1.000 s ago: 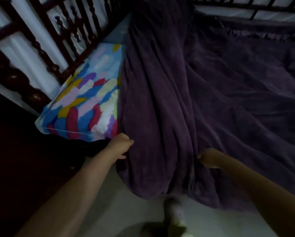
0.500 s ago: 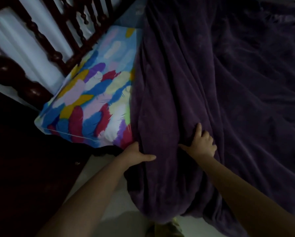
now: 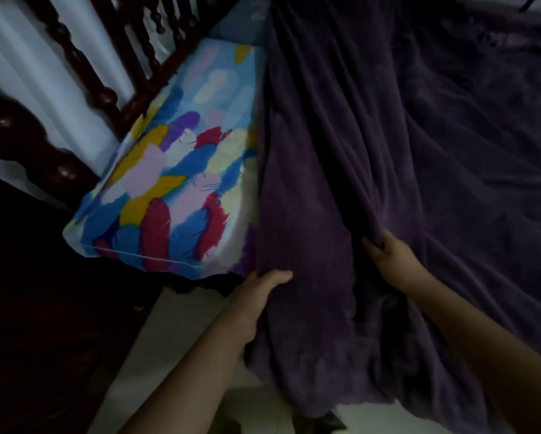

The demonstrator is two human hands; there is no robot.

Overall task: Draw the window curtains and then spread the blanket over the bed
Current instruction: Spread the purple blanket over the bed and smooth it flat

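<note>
Spreading is the step in hand: the blanket (image 3: pixel 388 151) lies bunched across the bed (image 3: pixel 181 183), its edge hanging floorward. Left hand (image 3: pixel 262 286) and right hand (image 3: pixel 388 258) each pinch a fold. Next, tug it toward the uncovered corner.

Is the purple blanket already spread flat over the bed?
Not yet. The blanket lies bunched in long folds, and the mattress corner is uncovered.

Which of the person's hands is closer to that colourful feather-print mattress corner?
The left. The left hand grips the purple blanket edge right beside the mattress corner. The right hand pinches a blanket fold farther away, across the bunched fabric.
</note>
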